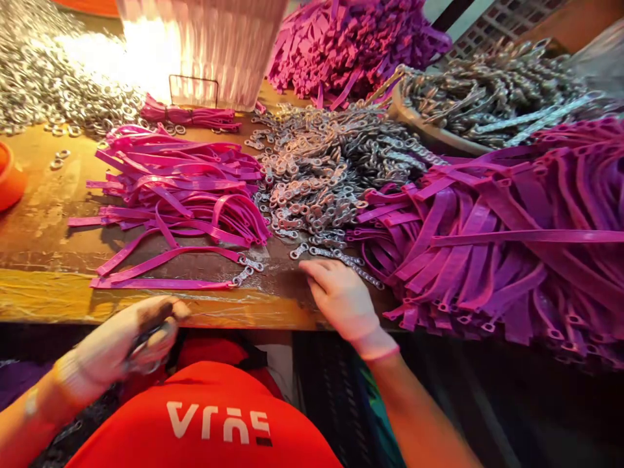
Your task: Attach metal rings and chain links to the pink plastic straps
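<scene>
My left hand [134,341], in a pale glove, is at the table's front edge on the left, its fingers wrapped round a dark metal tool [146,335] that is mostly hidden. My right hand [341,299], also gloved, rests by the front edge near the middle, fingers bent down beside a metal chain piece [322,252]; whether its fingertips pinch anything is hidden. Between my hands lies a pink strap [166,284] with small metal links [244,273] at its right end. Behind it is a heap of pink straps [185,175].
Metal chain pieces [322,169] pile up in the middle. Purple straps [487,227] cover the right side. A bowl [409,120] of chains, more purple pieces [351,52] and a ribbed clear bin [229,52] stand behind. Loose rings [43,84] and an orange container [10,175] are left.
</scene>
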